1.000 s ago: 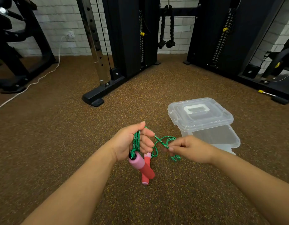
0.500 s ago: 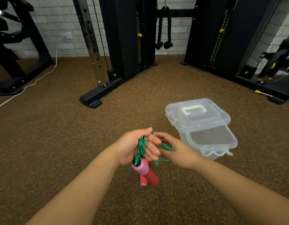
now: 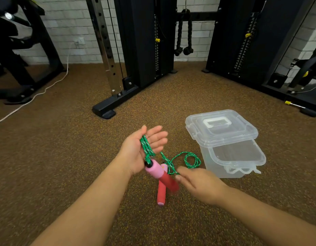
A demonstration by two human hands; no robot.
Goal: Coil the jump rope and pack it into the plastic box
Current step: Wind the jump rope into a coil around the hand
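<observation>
Green jump rope (image 3: 147, 148) with pink-red handles (image 3: 160, 176), coils draped across left hand (image 3: 141, 150) with fingers extended; right hand (image 3: 200, 185) blurred, grip indeterminate, at trailing loop beside clear plastic box (image 3: 233, 157), lid (image 3: 221, 127) ajar.

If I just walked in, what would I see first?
The bright green rope draped across the left hand in the middle, with two pink and red handles dangling below it. Just right of that, on the brown floor, sits a clear plastic box with its lid askew on top.
</observation>
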